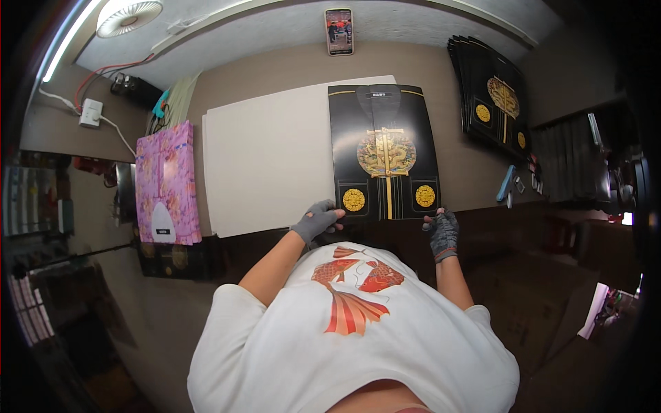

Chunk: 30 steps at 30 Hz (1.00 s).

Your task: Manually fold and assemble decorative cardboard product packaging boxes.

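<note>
A black folder [357, 115] printed like a jacket, with a round gold dragon emblem and two gold discs, lies on the white sheets with its lower edge towards me. My left hand [317, 221], in a grey fingerless glove, is closed at the folder's lower left corner, thumb and fingertips against the edge. At the lower right corner my right hand [444, 231], gloved the same way, has its fingers curled in against the folder's edge. Part of the fingers of both hands is hidden from view.
Large white sheets [268, 151] lie left of the folder. A pink-purple floral stack [166, 179] stands at the left, and more black folders [490, 96] are fanned at the right. Beside them lies a blue-handled tool [506, 182]. A phone [339, 32] stands at the back, near a fan [129, 17].
</note>
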Available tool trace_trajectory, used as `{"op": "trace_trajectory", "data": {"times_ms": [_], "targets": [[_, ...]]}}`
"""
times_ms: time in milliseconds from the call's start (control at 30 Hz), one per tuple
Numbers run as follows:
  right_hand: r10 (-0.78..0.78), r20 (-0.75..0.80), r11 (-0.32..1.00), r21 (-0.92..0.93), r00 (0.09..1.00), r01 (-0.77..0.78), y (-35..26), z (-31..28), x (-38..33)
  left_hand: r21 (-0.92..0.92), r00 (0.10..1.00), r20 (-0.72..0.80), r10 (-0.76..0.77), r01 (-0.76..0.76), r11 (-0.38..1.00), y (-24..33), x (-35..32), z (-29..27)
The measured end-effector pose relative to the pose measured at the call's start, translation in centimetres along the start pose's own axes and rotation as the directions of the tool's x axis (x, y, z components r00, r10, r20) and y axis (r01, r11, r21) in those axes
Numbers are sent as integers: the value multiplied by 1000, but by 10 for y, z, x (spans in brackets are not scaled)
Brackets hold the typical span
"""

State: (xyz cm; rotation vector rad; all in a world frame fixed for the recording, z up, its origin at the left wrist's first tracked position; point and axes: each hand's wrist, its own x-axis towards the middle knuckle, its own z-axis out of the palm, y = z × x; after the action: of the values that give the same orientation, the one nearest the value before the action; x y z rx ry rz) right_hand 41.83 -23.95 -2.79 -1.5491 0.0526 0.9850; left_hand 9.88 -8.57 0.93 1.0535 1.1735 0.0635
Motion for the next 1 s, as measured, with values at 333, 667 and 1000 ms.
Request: {"op": "trace_trajectory", "data": {"times_ms": [333,667,1000], "targets": [[192,247,980,-4,950,-197,-8,58,-17,-128,983,170,-65,88,988,33,6,35],[-201,85,913,377,976,155,-188,-27,167,-168,987,-162,1,-29,985,1,11,-11],[-57,-35,962,265,998,64,-213,-34,257,171,767,-567,299,-245,954,-63,0,-98]]}}
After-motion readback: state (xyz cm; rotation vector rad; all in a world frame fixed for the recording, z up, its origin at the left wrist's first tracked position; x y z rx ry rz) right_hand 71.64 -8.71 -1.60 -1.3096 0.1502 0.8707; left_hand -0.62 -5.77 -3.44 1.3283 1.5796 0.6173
